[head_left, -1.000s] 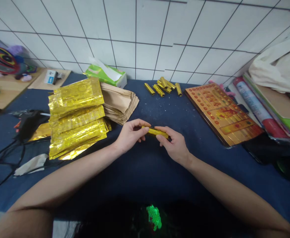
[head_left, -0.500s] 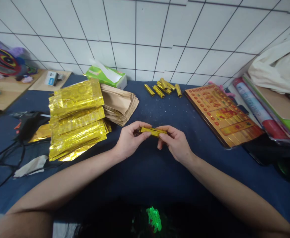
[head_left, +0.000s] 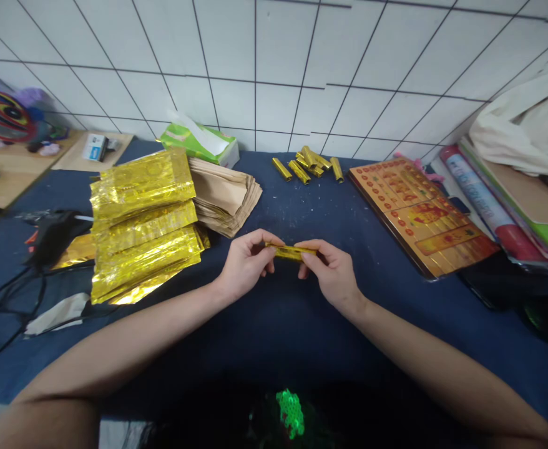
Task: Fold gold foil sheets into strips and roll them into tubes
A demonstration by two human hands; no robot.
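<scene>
Between my two hands is a small gold foil paper roll (head_left: 289, 252), lying level just above the dark blue tabletop. My left hand (head_left: 246, 262) pinches its left end between thumb and fingers. The right end sits in the pinch of my right hand (head_left: 332, 268). Several finished-looking gold rolls (head_left: 309, 163) lie in a loose heap near the wall. To the left of my left hand is a fanned stack of gold foil sheets (head_left: 145, 218), partly over a pile of brown paper (head_left: 227, 193).
At the left lie a black glue gun (head_left: 58, 234) with its cable and a crumpled white tissue (head_left: 58, 315). A green tissue box (head_left: 229, 153) stands by the tiled wall. On the right are a gold-and-red printed packet (head_left: 419, 215), notebooks (head_left: 536, 206) and a white cloth bag (head_left: 531, 125).
My left thumb has slid slightly left along the roll. The lengthwise gap seen in the roll earlier no longer shows. Both hands otherwise stay in place.
</scene>
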